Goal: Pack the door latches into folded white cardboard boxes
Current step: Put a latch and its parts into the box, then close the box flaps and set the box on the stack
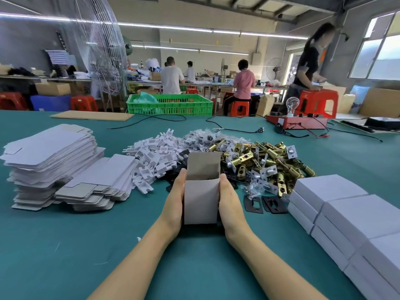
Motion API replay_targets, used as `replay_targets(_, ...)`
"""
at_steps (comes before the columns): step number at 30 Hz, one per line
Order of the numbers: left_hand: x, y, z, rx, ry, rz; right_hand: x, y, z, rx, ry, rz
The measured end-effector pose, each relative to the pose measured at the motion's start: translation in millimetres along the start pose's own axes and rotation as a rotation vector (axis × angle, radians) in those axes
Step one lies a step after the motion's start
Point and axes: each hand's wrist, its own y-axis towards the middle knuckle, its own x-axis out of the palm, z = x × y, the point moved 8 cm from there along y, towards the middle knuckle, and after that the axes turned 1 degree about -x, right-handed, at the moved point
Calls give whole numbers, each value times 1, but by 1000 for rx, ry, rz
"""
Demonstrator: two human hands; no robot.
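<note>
Two hands on one opened cardboard box [201, 198], standing upright at the centre of the teal surface [65, 245], top flap raised, mouth empty. Left hand [175, 204] pressed against the box's left wall, right hand [230, 205] against its right wall; thumbs straight along the sides, fingers hidden behind the box, so impossible to tell whether curled round it or flat.

Step in hand, by the look of it: squaring up a freshly folded box, nothing packed yet. Brass door latches [266, 163] heaped at 1 o'clock just beyond the box; white plastic inserts [151, 156] at 11 o'clock; bagged screws [201, 137] at 12; black gaskets [254, 204] at 3. Flat box blanks [49, 154] stacked at 9 to 10 o'clock, closed white boxes [346, 215] at 4.

Next, probably: freeing the right hand, reaching to 1 o'clock for a single latch, dropping it through the open mouth with the left steadying the box.
</note>
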Motion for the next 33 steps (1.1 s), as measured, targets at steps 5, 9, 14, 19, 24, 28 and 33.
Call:
replay_targets(5,-2,5,-5,-20,-47,-24,6,3,3,37,43,-56)
replay_targets(9,-1,8,-7,-42,-77,-72,8,4,1,52,94,-101)
replay_targets(14,1,6,-9,-66,-86,-74,10,5,-2,48,165,-153)
replay_targets(19,3,4,-8,-75,-100,-81,11,5,-3,69,230,-177)
replay_targets(24,4,3,-2,-14,-104,-79,13,2,-5,115,302,-211)
replay_targets(28,5,1,6,57,-144,-59,11,1,-7,130,298,-197)
replay_targets(33,-4,-1,16,120,-202,11,8,5,-17,66,237,-133)
